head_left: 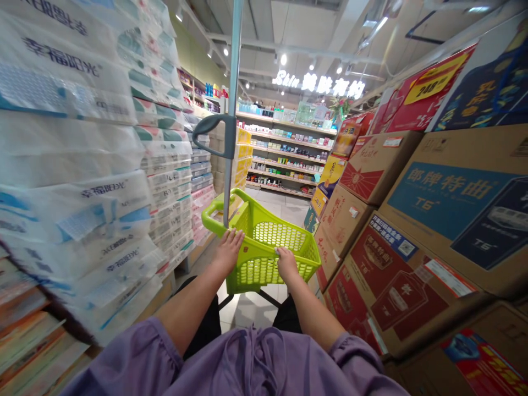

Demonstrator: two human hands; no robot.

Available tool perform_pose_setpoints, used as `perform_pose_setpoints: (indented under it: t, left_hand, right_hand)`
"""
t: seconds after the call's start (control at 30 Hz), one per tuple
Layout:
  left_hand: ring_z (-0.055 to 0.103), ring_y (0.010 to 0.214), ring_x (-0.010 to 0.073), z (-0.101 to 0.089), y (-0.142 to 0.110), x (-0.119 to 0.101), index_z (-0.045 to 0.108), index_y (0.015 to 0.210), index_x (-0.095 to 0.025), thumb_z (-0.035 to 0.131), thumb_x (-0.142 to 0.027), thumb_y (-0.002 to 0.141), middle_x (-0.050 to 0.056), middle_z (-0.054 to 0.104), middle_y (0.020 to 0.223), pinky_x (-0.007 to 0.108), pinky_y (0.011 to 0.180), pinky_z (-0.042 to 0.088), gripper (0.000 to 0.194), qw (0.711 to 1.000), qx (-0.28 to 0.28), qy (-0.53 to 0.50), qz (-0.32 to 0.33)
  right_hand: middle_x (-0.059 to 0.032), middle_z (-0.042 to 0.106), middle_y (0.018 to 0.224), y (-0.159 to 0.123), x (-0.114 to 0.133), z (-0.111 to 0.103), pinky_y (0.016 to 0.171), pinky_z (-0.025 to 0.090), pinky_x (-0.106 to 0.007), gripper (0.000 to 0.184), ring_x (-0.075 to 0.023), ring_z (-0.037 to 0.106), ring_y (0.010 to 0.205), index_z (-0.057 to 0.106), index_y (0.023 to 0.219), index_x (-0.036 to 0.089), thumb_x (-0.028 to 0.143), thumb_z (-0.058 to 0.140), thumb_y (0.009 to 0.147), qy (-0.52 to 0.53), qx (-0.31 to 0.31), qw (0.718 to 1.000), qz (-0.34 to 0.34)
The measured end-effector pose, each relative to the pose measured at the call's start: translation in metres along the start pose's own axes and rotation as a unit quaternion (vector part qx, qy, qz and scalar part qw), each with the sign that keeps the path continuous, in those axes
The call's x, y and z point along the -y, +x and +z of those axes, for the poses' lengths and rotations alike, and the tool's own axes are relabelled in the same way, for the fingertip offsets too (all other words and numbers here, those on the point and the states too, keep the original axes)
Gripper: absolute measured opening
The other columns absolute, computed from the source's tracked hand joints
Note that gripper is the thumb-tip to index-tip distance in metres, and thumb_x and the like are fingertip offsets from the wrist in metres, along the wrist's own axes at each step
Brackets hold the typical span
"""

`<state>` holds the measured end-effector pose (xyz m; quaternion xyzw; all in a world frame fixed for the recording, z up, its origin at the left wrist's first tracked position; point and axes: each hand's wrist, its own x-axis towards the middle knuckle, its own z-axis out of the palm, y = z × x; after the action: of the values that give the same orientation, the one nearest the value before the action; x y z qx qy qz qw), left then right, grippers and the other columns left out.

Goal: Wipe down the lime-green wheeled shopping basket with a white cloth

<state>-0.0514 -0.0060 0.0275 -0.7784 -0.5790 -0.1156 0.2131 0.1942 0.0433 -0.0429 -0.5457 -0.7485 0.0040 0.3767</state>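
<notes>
A lime-green shopping basket [284, 225] with perforated sides stands in front of me on dark legs. Nothing shows inside it. At its near left corner, my left hand [228, 250] is closed over the rim, fingers pointing forward beside the base of a tall metal pole [228, 192]. My right hand [286, 264] is closed around the near rim, with the thumb side up and some fingers hidden inside the basket. A grey loop handle [214, 136] sits partway up the pole.
Tall stacks of plastic-wrapped tissue packs [111, 203] line the left side. Stacked liquor cartons [396, 264] crowd the right. A narrow tiled aisle [276, 201] runs between them toward shelves of small goods [284, 148] under a lit sign [325, 83].
</notes>
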Motion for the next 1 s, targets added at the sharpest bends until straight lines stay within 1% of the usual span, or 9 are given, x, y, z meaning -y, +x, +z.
perform_pose_setpoints:
  t: [0.07, 0.13, 0.27, 0.4, 0.47, 0.6, 0.73, 0.9, 1.0]
  left_hand:
    - [0.029, 0.142, 0.0271, -0.001, 0.007, 0.003, 0.037, 0.145, -0.013, 0.041, -0.009, 0.080, 0.012, 0.040, 0.149, 0.047, 0.119, 0.016, 0.065, 1.000, 0.021, 0.002, -0.023]
    - [0.029, 0.141, 0.0294, -0.004, 0.011, 0.007, 0.039, 0.144, -0.012, 0.045, -0.012, 0.078, 0.013, 0.041, 0.148, 0.048, 0.118, 0.015, 0.066, 0.999, 0.040, 0.004, -0.028]
    - [0.030, 0.141, 0.0314, -0.008, 0.012, 0.018, 0.041, 0.143, -0.012, 0.050, -0.014, 0.076, 0.012, 0.041, 0.149, 0.048, 0.117, 0.015, 0.067, 0.998, 0.065, 0.008, -0.004]
    - [0.031, 0.139, 0.0306, -0.010, 0.010, 0.022, 0.040, 0.143, -0.015, 0.050, -0.015, 0.076, 0.011, 0.044, 0.147, 0.049, 0.117, 0.014, 0.068, 0.998, 0.063, 0.014, 0.014]
    - [0.033, 0.138, 0.0304, -0.012, 0.010, 0.022, 0.041, 0.143, -0.014, 0.050, -0.015, 0.077, 0.012, 0.045, 0.146, 0.047, 0.116, 0.017, 0.066, 0.998, 0.058, 0.020, 0.006]
    - [0.035, 0.136, 0.0308, -0.019, 0.011, 0.024, 0.042, 0.141, -0.010, 0.047, -0.014, 0.078, 0.015, 0.040, 0.149, 0.044, 0.110, 0.028, 0.064, 0.998, 0.047, 0.021, -0.038]
    - [0.032, 0.138, 0.0316, -0.027, 0.012, 0.027, 0.045, 0.139, -0.008, 0.048, -0.015, 0.078, 0.014, 0.045, 0.146, 0.046, 0.113, 0.022, 0.061, 0.998, 0.053, 0.011, -0.043]
    - [0.033, 0.138, 0.0305, -0.030, 0.008, 0.018, 0.046, 0.138, -0.010, 0.052, -0.020, 0.077, 0.015, 0.046, 0.145, 0.047, 0.115, 0.018, 0.062, 0.998, 0.055, -0.006, -0.043]
    - [0.034, 0.137, 0.0303, -0.030, 0.004, 0.012, 0.047, 0.138, -0.012, 0.051, -0.020, 0.077, 0.014, 0.047, 0.144, 0.052, 0.117, 0.011, 0.061, 0.999, 0.042, -0.016, -0.023]
  right_hand:
    - [-0.0093, 0.068, 0.110, 0.002, -0.002, 0.003, 0.097, 0.040, -0.034, 0.052, -0.0223, 0.056, 0.106, 0.069, 0.108, 0.020, -0.004, 0.042, 0.070, -0.005, 0.004, 1.000, 0.003]
    - [-0.0097, 0.067, 0.112, 0.001, -0.003, 0.005, 0.098, 0.040, -0.034, 0.053, -0.0228, 0.056, 0.107, 0.069, 0.110, 0.019, -0.003, 0.042, 0.070, -0.008, 0.009, 1.000, 0.007]
    - [-0.0111, 0.065, 0.118, -0.003, -0.005, 0.007, 0.100, 0.037, -0.036, 0.054, -0.0237, 0.052, 0.114, 0.067, 0.115, 0.018, -0.003, 0.042, 0.071, -0.009, 0.020, 1.000, 0.017]
    - [-0.0100, 0.065, 0.118, -0.009, -0.005, 0.007, 0.101, 0.036, -0.036, 0.056, -0.0234, 0.051, 0.115, 0.066, 0.116, 0.019, -0.004, 0.041, 0.072, -0.008, 0.020, 1.000, 0.021]
    - [-0.0110, 0.065, 0.117, -0.011, -0.005, 0.007, 0.101, 0.036, -0.037, 0.056, -0.0242, 0.051, 0.115, 0.066, 0.116, 0.018, -0.003, 0.040, 0.071, -0.009, 0.015, 1.000, 0.022]
    - [-0.0110, 0.063, 0.119, -0.014, -0.005, 0.007, 0.103, 0.035, -0.038, 0.056, -0.0243, 0.049, 0.116, 0.065, 0.118, 0.018, -0.002, 0.040, 0.072, -0.013, 0.007, 1.000, 0.016]
    - [-0.0108, 0.062, 0.121, -0.018, -0.006, 0.007, 0.105, 0.033, -0.038, 0.056, -0.0236, 0.047, 0.118, 0.064, 0.119, 0.018, -0.002, 0.038, 0.073, -0.013, -0.002, 1.000, 0.016]
    - [-0.0121, 0.062, 0.118, -0.020, -0.007, 0.005, 0.106, 0.033, -0.041, 0.050, -0.0238, 0.047, 0.119, 0.065, 0.115, 0.016, 0.000, 0.036, 0.077, 0.015, -0.030, 0.999, 0.037]
    - [-0.0137, 0.064, 0.115, -0.014, 0.004, 0.006, 0.105, 0.035, -0.042, 0.048, -0.0244, 0.049, 0.117, 0.066, 0.112, 0.014, 0.000, 0.035, 0.078, 0.033, -0.034, 0.998, 0.046]
